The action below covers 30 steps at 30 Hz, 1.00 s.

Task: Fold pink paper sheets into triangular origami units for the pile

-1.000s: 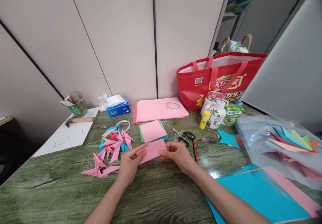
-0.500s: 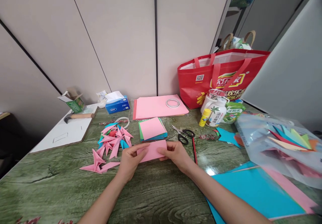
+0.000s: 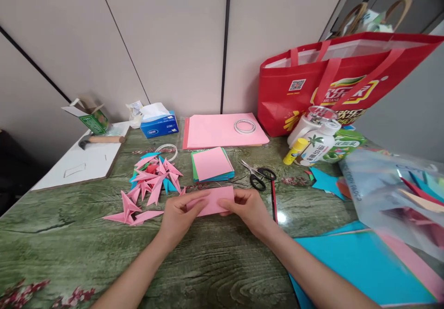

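A pink sheet of paper (image 3: 215, 200), a small oblong that looks folded, is held between both hands above the table. My left hand (image 3: 180, 214) pinches its left end, thumb in front and fingers behind. My right hand (image 3: 248, 209) grips the right end the same way; the fingertips behind the paper are hidden. Just beyond lies a stack of square coloured papers (image 3: 212, 163) with a pink one on top. To the left of my hands sits a pile of folded paper pieces (image 3: 157, 177), mostly pink, with a pink folded shape (image 3: 130, 211) nearer me.
Scissors (image 3: 257, 175), a red pencil (image 3: 274, 202), a yellow glue stick (image 3: 294, 151) and a white bottle (image 3: 317, 145) stand or lie to the right. Behind are pink sheets (image 3: 222, 131), a tissue box (image 3: 159, 125) and a red bag (image 3: 312, 87). A hammer (image 3: 104, 139) rests on a white board (image 3: 83, 165).
The view has shifted slightly, so the bag appears larger and farther right. Both hands keep their hold on the pink paper, with little change in their pose.
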{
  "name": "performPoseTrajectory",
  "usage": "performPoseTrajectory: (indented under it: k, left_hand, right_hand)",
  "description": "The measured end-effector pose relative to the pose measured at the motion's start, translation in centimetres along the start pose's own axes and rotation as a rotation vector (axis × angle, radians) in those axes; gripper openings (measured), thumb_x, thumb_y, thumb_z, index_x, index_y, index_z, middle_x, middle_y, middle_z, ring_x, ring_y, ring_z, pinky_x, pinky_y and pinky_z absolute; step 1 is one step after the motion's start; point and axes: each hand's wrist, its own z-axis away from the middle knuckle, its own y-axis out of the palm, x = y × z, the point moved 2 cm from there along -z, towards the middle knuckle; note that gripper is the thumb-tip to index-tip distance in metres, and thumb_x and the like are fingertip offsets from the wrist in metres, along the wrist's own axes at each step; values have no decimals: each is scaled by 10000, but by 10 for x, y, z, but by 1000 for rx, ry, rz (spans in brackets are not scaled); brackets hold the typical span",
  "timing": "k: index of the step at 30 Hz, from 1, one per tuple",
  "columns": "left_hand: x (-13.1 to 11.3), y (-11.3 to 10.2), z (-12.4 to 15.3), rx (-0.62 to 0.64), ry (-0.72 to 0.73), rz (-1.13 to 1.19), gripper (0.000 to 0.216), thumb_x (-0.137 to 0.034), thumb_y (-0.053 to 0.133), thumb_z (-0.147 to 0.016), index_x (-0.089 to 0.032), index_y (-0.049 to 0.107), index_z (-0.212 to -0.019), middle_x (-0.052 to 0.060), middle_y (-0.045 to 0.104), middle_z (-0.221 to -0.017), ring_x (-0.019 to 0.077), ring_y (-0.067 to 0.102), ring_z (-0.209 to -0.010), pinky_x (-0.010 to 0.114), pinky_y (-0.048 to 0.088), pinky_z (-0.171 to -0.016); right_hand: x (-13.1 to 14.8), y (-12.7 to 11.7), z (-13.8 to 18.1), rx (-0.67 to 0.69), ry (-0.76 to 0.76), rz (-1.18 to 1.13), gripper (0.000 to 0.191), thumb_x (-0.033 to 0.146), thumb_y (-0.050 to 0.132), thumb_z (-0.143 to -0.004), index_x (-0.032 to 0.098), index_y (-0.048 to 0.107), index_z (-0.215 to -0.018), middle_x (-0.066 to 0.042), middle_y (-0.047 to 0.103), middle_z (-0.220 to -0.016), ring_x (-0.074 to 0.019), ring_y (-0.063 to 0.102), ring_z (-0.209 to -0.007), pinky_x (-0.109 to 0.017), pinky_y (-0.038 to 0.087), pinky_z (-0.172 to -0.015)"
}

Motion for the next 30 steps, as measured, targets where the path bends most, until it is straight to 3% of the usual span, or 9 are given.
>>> performPoseTrajectory:
  k: [7, 18, 24, 27, 30]
  left_hand:
    - [-2, 0, -1, 19, 22, -4, 213, -160, 654, -637, -232, 716, -828, 19, 724, -830, 193, 671, -730, 247, 530, -673]
    - [2, 3, -4, 61, -15, -26, 237, -141, 648, -637, -284, 713, -814, 2, 726, -786, 188, 678, -672, 244, 543, -604]
    - [2, 5, -5, 111, -39, 28, 226, -138, 627, -659, -276, 713, -816, 6, 723, -811, 189, 677, -715, 280, 544, -679]
    - [0, 6, -5, 122, -55, 17, 232, -130, 609, -676, -259, 709, -841, 7, 722, -837, 182, 673, -741, 278, 536, -702]
    - [-2, 5, -3, 92, -55, 8, 219, -125, 615, -667, -246, 714, -821, 9, 725, -821, 178, 673, -720, 266, 535, -681]
  right_hand:
    - [3, -1, 0, -13, 71, 12, 176, 320, 735, -531, 162, 691, -595, 12, 617, -525, -130, 540, -489, -279, 497, -517]
    - [-8, -1, -2, -18, 36, 86, 178, 268, 680, -615, 178, 594, -742, 14, 577, -618, -135, 521, -562, -238, 443, -511]
    - [-2, 0, 4, -57, -160, 274, 213, 181, 605, -685, 208, 538, -885, -25, 569, -856, -155, 539, -735, -236, 438, -623]
    - [3, 2, 7, 3, -320, 436, 139, 124, 577, -692, 201, 559, -807, -28, 559, -877, -169, 528, -832, -263, 416, -725]
    - [5, 4, 8, 22, -354, 480, 139, 90, 611, -648, 191, 549, -721, -19, 546, -863, -172, 510, -868, -265, 391, -758]
